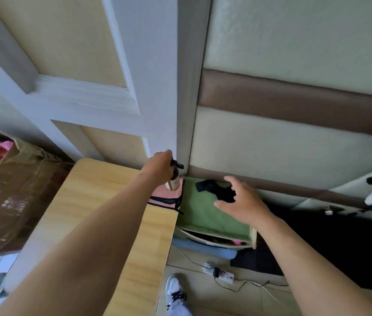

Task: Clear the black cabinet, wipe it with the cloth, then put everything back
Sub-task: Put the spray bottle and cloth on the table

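- While the left hand (159,167) grips the brown pump bottle (175,181) with its fingers curled round the neck, the bottle hangs over the back corner of the wooden table (112,213), just above a pink pouch (165,195). If it is set down on the soft pouch, I think it could tip over.
- The bottle is close to the table's edge. A bump could knock it onto the green top (199,213) beside the table.
- The right hand (242,199) has its fingers spread apart and holds nothing. It is just over a floppy black thing (210,187) on the green top. I cannot tell if that is the cloth.
- A big dark low shape (317,238) on the right may be the black cabinet. I cannot tell for sure.
- A power strip (218,271) lies on the floor near the shoe (175,290). A careless step could trip the person, and a spill could wet it.
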`<action>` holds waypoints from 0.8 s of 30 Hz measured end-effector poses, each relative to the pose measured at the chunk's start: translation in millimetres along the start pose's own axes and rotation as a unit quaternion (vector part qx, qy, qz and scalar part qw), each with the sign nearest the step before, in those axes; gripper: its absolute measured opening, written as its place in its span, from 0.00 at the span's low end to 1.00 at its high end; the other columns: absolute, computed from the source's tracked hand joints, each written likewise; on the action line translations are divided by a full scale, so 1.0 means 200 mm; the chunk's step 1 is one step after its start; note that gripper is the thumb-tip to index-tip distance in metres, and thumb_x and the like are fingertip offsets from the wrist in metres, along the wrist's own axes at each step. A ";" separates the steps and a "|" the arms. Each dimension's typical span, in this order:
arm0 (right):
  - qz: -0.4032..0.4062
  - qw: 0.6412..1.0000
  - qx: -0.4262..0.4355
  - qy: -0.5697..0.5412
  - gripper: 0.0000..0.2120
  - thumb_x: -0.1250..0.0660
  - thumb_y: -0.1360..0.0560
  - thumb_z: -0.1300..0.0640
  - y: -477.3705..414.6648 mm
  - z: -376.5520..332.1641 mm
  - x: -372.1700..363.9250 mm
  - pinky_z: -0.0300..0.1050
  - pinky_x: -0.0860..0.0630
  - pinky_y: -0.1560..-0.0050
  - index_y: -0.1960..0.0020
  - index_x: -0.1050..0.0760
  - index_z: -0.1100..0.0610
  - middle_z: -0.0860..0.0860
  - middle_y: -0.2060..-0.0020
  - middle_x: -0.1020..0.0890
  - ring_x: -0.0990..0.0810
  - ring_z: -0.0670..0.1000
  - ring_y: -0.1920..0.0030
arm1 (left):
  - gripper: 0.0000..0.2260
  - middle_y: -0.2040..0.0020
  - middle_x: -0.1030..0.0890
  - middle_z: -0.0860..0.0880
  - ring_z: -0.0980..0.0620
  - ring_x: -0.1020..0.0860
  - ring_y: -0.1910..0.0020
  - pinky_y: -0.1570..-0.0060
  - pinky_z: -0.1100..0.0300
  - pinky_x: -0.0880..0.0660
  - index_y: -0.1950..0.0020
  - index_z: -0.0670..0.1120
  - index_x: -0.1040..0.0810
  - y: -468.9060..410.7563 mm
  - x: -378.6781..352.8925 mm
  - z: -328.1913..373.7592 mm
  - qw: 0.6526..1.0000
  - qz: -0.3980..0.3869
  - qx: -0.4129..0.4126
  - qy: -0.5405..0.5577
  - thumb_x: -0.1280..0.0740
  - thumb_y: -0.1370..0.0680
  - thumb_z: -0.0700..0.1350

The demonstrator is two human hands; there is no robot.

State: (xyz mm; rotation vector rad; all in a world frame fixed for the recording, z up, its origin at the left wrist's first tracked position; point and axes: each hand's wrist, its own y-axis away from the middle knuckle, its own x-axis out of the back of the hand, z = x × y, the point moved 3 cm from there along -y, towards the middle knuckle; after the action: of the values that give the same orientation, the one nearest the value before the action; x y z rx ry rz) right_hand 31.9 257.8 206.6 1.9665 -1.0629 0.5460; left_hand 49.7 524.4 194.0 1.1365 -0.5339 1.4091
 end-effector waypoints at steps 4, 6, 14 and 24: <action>0.021 1.000 0.001 0.002 0.39 0.28 0.29 0.41 0.15 0.24 0.17 0.47 0.31 0.35 0.22 0.40 0.44 0.52 0.29 0.31 0.31 0.52 0.29 | 0.05 0.52 0.24 0.44 0.43 0.23 0.56 0.58 0.50 0.23 0.47 0.41 0.28 0.14 -0.07 0.31 1.000 -0.008 -0.024 -0.013 0.36 0.21 0.41; 0.030 1.000 -0.005 -0.004 0.39 0.27 0.28 0.42 0.24 0.37 0.25 0.47 0.32 0.33 0.22 0.40 0.45 0.53 0.28 0.31 0.31 0.52 0.28 | 0.03 0.53 0.24 0.45 0.45 0.24 0.57 0.60 0.52 0.25 0.48 0.42 0.28 0.19 -0.13 0.47 0.998 -0.019 -0.038 -0.035 0.36 0.21 0.41; 0.081 0.994 -0.061 -0.040 0.38 0.28 0.26 0.44 0.60 0.98 0.53 0.49 0.32 0.32 0.21 0.41 0.48 0.53 0.26 0.33 0.32 0.54 0.27 | 0.07 0.48 0.22 0.41 0.41 0.22 0.54 0.58 0.51 0.24 0.44 0.41 0.27 0.30 -0.53 1.07 0.984 -0.074 -0.119 -0.107 0.38 0.21 0.40; 0.107 0.979 -0.159 -0.068 0.39 0.28 0.26 0.43 0.89 1.76 0.67 0.49 0.28 0.40 0.21 0.43 0.47 0.54 0.29 0.33 0.27 0.56 0.33 | 0.06 0.49 0.20 0.42 0.39 0.21 0.50 0.54 0.50 0.25 0.47 0.43 0.25 0.40 -1.26 1.70 0.967 -0.140 -0.175 -0.122 0.37 0.22 0.40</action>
State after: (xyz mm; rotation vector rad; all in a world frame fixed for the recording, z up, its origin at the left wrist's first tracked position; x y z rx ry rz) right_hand -45.9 -149.8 177.4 1.6382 -1.3676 0.3315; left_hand 43.5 97.3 144.2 1.0535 -0.7340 0.8930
